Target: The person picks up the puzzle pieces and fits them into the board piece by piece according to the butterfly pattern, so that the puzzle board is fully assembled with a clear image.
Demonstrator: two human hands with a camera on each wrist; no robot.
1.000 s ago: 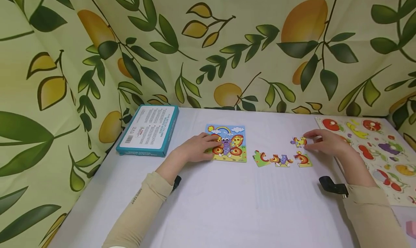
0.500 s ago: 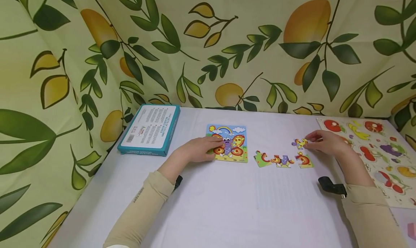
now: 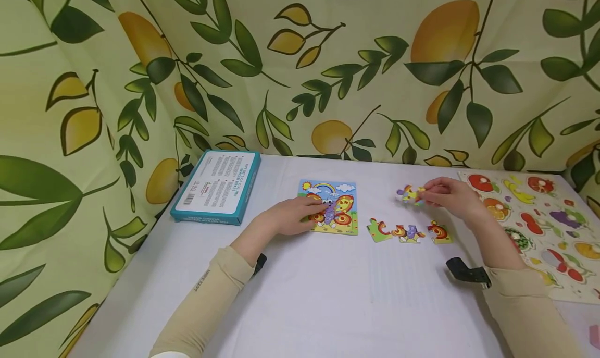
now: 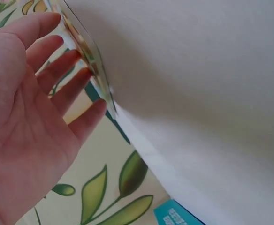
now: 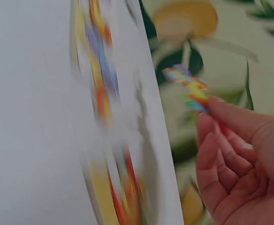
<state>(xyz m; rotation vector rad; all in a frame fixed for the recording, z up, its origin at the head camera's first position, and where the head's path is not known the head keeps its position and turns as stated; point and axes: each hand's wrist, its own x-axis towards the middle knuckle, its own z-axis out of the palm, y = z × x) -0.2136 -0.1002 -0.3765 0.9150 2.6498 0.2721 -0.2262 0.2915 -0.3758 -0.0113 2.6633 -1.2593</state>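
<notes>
My right hand (image 3: 452,197) pinches a puzzle piece (image 3: 410,193) by its right end and holds it above the table. In the right wrist view the same colourful piece (image 5: 188,86) sits between thumb and forefinger, a little blurred. My left hand (image 3: 294,215) rests on the left side of a square butterfly puzzle picture (image 3: 347,223), with fingers fairly straight. Seen from the left wrist, the fingertips touch the picture's edge (image 4: 87,51). Three loose pieces lie right of the picture: a green one (image 3: 377,231), a purple-bodied one (image 3: 410,234) and a red-swirled one (image 3: 439,233).
A teal box (image 3: 216,187) with a white printed back lies at the left of the white table (image 3: 304,295). On the right is a fruit board (image 3: 558,233), partly behind my right forearm. A patterned curtain (image 3: 262,87) hangs behind the table.
My right hand has lifted the puzzle piece off the table and carried it left and slightly away from me. The left hand stays on the picture, shifted only slightly.
</notes>
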